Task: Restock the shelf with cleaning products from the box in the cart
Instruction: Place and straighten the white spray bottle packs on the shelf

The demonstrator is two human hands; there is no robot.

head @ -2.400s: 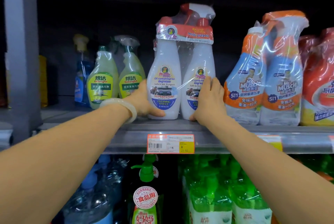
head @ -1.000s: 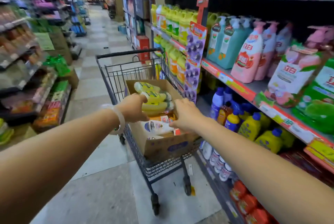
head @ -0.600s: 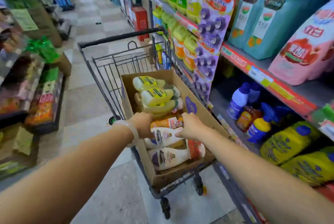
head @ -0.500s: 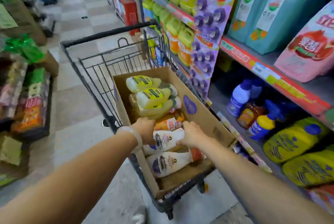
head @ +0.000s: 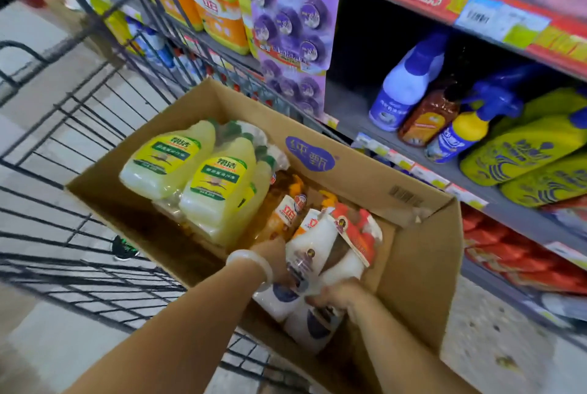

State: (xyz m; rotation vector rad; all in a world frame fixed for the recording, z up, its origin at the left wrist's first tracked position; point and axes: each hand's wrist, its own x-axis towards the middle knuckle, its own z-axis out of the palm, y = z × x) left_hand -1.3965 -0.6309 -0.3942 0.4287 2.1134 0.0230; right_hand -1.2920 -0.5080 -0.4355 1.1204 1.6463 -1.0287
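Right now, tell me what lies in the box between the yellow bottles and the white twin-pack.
In the head view, orange-labelled bottles lie between the yellow bottles and the white twin-pack.

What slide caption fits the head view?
Both hands grip a white spray-bottle twin pack inside the cardboard box.

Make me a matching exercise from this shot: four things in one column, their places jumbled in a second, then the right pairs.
Things:
1. yellow-green bottles
2. white twin-pack
3. purple hanging strip
4. white bottle with blue cap

Places:
A. standing on the lower shelf
B. between the hands, near end of the cardboard box
C. hanging at the shelf's edge
D. lying at the box's far end

Pairs: 1-D, 2-B, 3-C, 4-A
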